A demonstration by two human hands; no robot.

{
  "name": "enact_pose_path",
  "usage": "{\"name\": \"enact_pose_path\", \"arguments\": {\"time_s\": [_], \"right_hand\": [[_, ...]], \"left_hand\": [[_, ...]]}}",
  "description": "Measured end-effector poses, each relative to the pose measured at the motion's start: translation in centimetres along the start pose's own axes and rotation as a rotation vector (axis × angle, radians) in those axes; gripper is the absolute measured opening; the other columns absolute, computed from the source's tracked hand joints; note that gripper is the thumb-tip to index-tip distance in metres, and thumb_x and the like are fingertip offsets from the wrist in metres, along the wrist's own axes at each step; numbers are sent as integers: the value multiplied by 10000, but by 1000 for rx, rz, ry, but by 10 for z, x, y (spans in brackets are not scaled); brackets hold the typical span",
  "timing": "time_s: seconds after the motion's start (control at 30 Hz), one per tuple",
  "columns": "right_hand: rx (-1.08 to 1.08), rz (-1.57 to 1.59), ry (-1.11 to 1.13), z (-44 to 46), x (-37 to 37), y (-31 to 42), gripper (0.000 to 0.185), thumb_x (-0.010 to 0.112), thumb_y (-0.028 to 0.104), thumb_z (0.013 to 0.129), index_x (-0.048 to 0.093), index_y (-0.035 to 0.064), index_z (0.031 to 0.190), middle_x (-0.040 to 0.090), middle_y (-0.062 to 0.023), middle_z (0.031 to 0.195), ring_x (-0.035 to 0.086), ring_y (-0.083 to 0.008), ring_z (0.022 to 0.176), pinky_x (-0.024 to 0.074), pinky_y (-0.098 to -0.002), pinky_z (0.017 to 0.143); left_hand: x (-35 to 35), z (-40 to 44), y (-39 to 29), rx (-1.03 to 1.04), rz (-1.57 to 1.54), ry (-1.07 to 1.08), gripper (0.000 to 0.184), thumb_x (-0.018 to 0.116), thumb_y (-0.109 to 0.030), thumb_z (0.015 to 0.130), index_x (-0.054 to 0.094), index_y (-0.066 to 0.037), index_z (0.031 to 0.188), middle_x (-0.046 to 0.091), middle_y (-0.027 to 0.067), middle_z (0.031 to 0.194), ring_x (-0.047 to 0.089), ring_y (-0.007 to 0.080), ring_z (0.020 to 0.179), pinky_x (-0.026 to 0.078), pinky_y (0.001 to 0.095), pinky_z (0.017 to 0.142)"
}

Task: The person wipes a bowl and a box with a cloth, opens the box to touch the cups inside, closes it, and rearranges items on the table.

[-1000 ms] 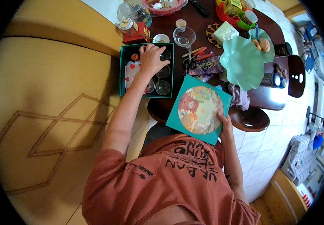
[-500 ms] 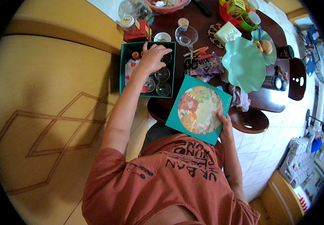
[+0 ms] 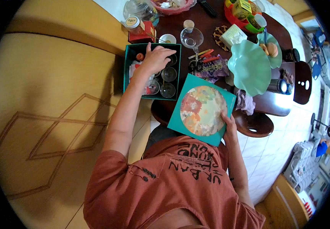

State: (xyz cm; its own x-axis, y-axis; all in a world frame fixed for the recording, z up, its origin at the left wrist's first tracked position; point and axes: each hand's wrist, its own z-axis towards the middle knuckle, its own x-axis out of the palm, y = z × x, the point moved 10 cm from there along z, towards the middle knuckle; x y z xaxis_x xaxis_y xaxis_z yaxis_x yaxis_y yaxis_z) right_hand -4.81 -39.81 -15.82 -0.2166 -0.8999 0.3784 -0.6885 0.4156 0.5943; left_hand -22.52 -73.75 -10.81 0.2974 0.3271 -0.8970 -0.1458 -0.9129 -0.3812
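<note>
My left hand (image 3: 154, 63) reaches over a dark green box (image 3: 127, 78), its fingers spread near the far side. Inside the box stand several small clear glass cups or jars (image 3: 169, 74), beside a small orange-brown item (image 3: 140, 57) and some white-and-red material partly hidden under my wrist. Whether my fingertips touch a glass I cannot tell. In my right hand (image 3: 230, 126) is a square green box lid (image 3: 175, 119) with a round colourful picture, gripped by its right edge and tilted in front of my shirt.
Behind the box are a red box (image 3: 146, 33), a lidded jar (image 3: 133, 23) and a small white bowl (image 3: 167, 39). A glass cup (image 3: 191, 37), scissors (image 3: 196, 65), purple packets (image 3: 215, 68) and a wavy green bowl (image 3: 249, 68) occupy the table. Stools (image 3: 254, 124) stand below its edge.
The view has shifted slightly. Both hands stay nearly where they were, the left over the box and the right on the lid, which is tilted a little differently.
</note>
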Motion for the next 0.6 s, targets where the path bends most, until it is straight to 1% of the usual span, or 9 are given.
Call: {"name": "enact_pose_path", "arguments": {"time_s": [0.03,0.1,0.13,0.17,0.23,0.3,0.5,0.57,0.6], "right_hand": [[6,-17,9,1,7,4,477,653,155,912,488,-10,1328,615,-121,1227,624,-226,1074,518,-362,926],[8,-54,55,18,31,-3,472,648,147,913,490,-10,1328,616,-118,1225,621,-226,1076,507,-364,937],[14,-87,100,23,52,-2,466,644,140,915,491,-10,1329,617,-114,1224,618,-226,1079,497,-365,949],[18,-81,129,27,73,-1,445,638,128,919,501,-13,1318,618,-104,1219,616,-212,1061,481,-357,949],[-19,-137,248,44,109,-2,428,649,143,920,522,-9,1300,628,-96,1200,613,-193,1038,471,-341,941],[-53,-141,339,60,148,-1,408,658,171,925,546,-4,1276,643,-83,1172,611,-179,1021,474,-327,924],[-148,-173,406,103,235,-8,412,693,239,905,575,-18,1204,663,-92,1109,615,-167,1002,484,-321,890],[-333,-534,146,120,230,-1,439,717,236,879,561,-31,1190,676,-133,1061,633,-206,971,487,-336,878],[-435,-670,-9,102,235,20,460,723,188,856,538,-34,1213,629,-168,1055,614,-266,982,476,-364,878]], "left_hand": [[1,0,0,-3,3,1,479,663,-133,866,593,-193,1336,626,12,1306,507,220,1269,189,580,1142],[-14,-8,10,105,-165,-270,445,659,-104,860,625,-179,1297,642,13,1281,530,222,1239,232,535,1143],[-34,-15,12,168,-233,-393,442,646,-71,861,635,-183,1289,653,70,1249,568,277,1192,359,432,1100],[-45,-24,25,121,-359,-421,374,635,-78,890,647,-113,1262,668,93,1221,590,248,1176,432,362,1036],[-44,-56,63,-184,-912,-458,329,607,-121,947,628,-51,1268,670,95,1214,589,188,1177,437,347,1022],[-46,-90,81,-271,-1067,-504,325,575,-158,987,611,3,1266,659,98,1227,572,153,1180,426,321,1025],[-19,-153,122,-397,-691,-590,437,632,-173,947,551,-1,1341,590,131,1324,574,204,1175,441,322,998],[-15,-158,118,-428,-898,-640,515,665,-123,906,511,-12,1385,571,147,1333,554,247,1200,431,346,1016],[-18,-157,121,-426,-747,-670,576,677,-67,867,486,-19,1408,572,161,1296,557,274,1185,431,359,1012]]}}
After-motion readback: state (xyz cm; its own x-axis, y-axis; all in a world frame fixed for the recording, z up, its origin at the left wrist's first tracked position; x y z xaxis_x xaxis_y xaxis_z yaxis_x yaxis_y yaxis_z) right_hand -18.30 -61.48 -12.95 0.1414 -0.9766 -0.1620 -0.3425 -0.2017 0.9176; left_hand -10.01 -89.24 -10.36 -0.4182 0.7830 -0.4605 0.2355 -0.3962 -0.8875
